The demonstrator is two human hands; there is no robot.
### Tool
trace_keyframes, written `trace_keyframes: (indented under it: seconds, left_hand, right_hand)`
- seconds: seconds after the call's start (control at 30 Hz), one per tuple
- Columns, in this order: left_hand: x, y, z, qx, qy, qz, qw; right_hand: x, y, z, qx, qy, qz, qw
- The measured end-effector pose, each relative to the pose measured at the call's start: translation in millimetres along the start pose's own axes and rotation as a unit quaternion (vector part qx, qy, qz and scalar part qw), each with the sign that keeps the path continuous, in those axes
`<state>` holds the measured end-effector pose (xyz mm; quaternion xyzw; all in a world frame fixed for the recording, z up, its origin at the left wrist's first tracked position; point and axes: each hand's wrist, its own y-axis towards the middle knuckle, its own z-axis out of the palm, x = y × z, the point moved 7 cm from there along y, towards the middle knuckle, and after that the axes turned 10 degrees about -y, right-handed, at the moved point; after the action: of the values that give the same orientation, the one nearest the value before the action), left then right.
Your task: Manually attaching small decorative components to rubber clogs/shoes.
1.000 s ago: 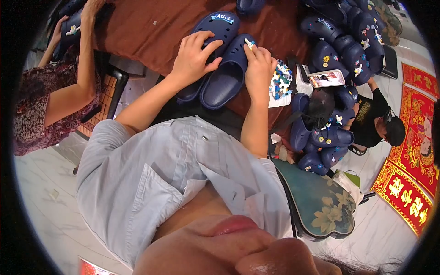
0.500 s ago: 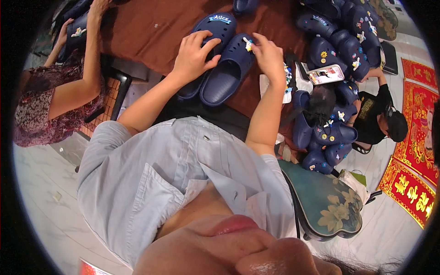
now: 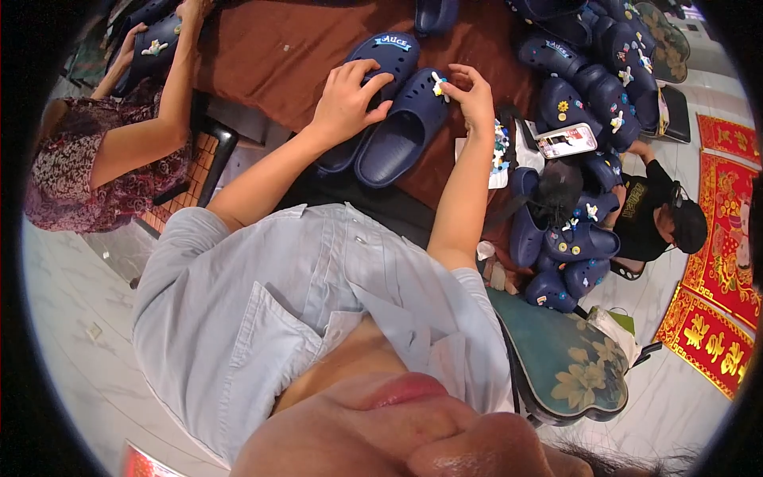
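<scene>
Right now I brace the dark-blue foam clog (image 3: pixel 401 131) on the brown-clothed desk (image 3: pixel 278 56) with my left hand (image 3: pixel 346 99), its fingers spread flat across the clog. My right hand (image 3: pixel 473 95) pinches a small white charm (image 3: pixel 437 86) at the clog's toe; I'd press straight down.

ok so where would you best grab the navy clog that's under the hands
Probably the navy clog by its open heel rim, coming from the person's side. The heel opening faces the body and is bare, while the left hand steadies the toe end and the right hand holds a small charm there.
</scene>
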<state>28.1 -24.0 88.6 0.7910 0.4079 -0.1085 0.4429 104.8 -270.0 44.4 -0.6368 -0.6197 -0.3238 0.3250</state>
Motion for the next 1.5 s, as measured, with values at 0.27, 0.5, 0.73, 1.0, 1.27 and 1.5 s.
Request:
trace_keyframes:
  seconds: [0.27, 0.5, 0.73, 1.0, 1.27, 1.5]
  left_hand:
    - [2.5, -1.3, 0.5, 0.002, 0.012, 0.003, 1.000]
    - [1.8, -1.3, 2.0, 0.016, 0.006, 0.016, 1.000]
    - [0.7, 0.7, 4.5, 0.024, 0.008, 0.011, 1.000]
    - [4.9, -1.9, 3.0, 0.010, 0.023, 0.010, 1.000]
    - [5.6, -0.5, 3.4, 0.016, 0.006, 0.013, 1.000]
    - [5.3, -1.3, 3.1, 0.014, 0.011, 0.011, 1.000]
  right_hand:
    - [-10.1, 14.2, 22.5, 0.124, 0.098, 0.038, 0.987]
    - [-12.5, 17.4, 28.2, 0.105, 0.054, 0.052, 0.992]
    - [-14.1, 10.9, 19.8, 0.077, 0.056, 0.071, 0.993]
    - [-9.2, -50.7, 1.5, -0.228, 0.039, -0.026, 0.973]
    - [-70.7, -141.8, -86.0, -0.373, -0.103, 0.056, 0.921]
    - [-66.1, -169.7, -88.1, -0.296, -0.215, 0.091, 0.926]
